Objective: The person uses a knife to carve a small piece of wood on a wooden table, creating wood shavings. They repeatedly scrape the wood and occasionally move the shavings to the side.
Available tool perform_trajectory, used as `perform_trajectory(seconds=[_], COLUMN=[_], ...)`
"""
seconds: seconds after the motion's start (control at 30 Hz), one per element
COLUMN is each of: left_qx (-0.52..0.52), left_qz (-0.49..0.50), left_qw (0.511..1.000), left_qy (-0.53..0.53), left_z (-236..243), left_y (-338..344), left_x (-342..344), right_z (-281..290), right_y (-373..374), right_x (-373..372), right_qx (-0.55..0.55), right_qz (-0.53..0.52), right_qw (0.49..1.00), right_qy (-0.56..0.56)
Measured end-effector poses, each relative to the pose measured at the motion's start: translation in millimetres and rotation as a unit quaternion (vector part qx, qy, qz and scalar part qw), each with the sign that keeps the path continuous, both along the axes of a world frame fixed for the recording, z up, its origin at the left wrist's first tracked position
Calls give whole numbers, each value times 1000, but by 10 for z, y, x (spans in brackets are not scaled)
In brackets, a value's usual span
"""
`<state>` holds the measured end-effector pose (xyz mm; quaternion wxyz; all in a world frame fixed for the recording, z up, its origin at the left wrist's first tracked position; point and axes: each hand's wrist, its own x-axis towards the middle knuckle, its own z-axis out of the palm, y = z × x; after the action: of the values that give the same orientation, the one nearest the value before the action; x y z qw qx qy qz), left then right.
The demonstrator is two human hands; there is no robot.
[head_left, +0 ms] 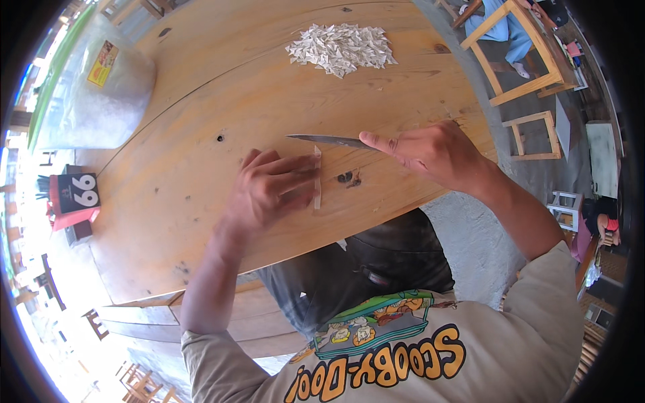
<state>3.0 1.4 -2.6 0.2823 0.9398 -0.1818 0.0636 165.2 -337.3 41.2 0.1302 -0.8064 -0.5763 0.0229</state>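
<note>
My right hand (437, 156) is closed round the handle of a knife (324, 140), its thumb stretched along toward the blade. The blade points left, close to the far end of a thin whitish strip (317, 200) that runs away from me on the wooden table (390, 87). Slightly blurred, my left hand (265, 185) has its fingertips on that strip, and they hide part of its length. The knife's handle is covered by my right hand. Farther off lies a pile of small whitish triangular pieces (342, 48).
A large clear plastic bag (117, 87) with a green rim stands at the far left. Below it is a dark holder with a number sign (79, 191). A dark knot (349, 178) marks the wood near the strip. Wooden stools (534, 138) and a person's legs (517, 40) show at right.
</note>
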Motion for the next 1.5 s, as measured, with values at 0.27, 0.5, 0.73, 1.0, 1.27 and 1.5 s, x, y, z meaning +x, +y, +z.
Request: perform_trajectory(seconds=[0.27,0.5,0.73,1.0,1.27,1.5], left_qx=[4,7,-2,70,120,102], left_qz=[0,-7,-23,-5,6,11], left_qw=[1000,1000,1000,997,990,993], left_qy=[9,2,10,-20,-73,-65], left_z=[-46,-42,21,44,49,31], left_y=[3,12,33,-67,-185,-192], left_x=[-6,11,3,-60,-87,-83], right_z=[-178,-170,-85,-181,-108,-135], right_y=[8,141,290,203,203,232], right_x=[3,389,700,-25,-842,-907], right_qx=[9,-35,-16,83,28,27], right_qz=[16,-78,-119,-108,-147,-142], right_qw=[1000,995,991,986,979,981], right_qy=[-8,-46,-64,97,141,126])
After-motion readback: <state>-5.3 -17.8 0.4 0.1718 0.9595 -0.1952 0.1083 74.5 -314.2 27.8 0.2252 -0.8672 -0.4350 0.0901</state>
